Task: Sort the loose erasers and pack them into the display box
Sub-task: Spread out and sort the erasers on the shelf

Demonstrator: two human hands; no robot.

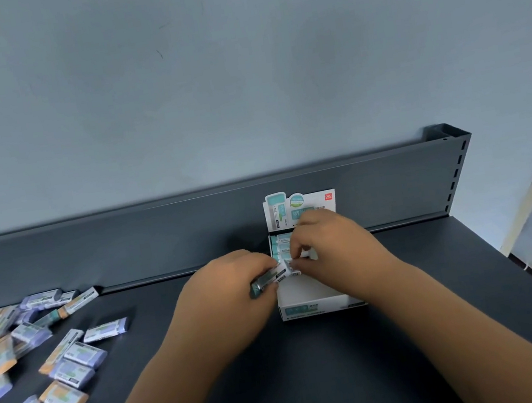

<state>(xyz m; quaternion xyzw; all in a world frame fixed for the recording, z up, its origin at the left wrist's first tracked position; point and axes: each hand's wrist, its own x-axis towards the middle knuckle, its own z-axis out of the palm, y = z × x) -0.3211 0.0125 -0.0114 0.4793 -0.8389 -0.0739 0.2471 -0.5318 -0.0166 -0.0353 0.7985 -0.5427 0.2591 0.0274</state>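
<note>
1. Left hand [232, 282]: fingers curled round a green eraser [266, 281], gripping its dark green end. The eraser lies tilted, its white barcode end pointing to 2 o'clock, over the left rim of the display box [314, 306].

2. Right hand [329, 243]: positioned over the box opening, at 3 o'clock from the left hand. Fingers are curled downward and the fingertips [295, 259] pinch the white end of the same eraser. The contact area is slightly blurred.

3. Display box: white carton standing on the table [319, 383], directly beneath the right hand. The header card [299, 205] stands upright at the box's 12 o'clock edge, touching or just in front of the back rail [159, 238]; which of the two cannot be told.

4. Packed erasers [281, 244]: green-sleeved pieces lined up against the far-left inner corner of the box. The near part of the box floor shows bare white.

5. Loose erasers [76, 371]: scattered heap on the table at 9 o'clock from the hands, well apart from the box. Visible ends are purple or orange; some pieces overlap, others lie singly.

6. Surroundings: dark table surface, dark grey back rail at 12 o'clock, blue-grey wall [237, 67] above it
</note>
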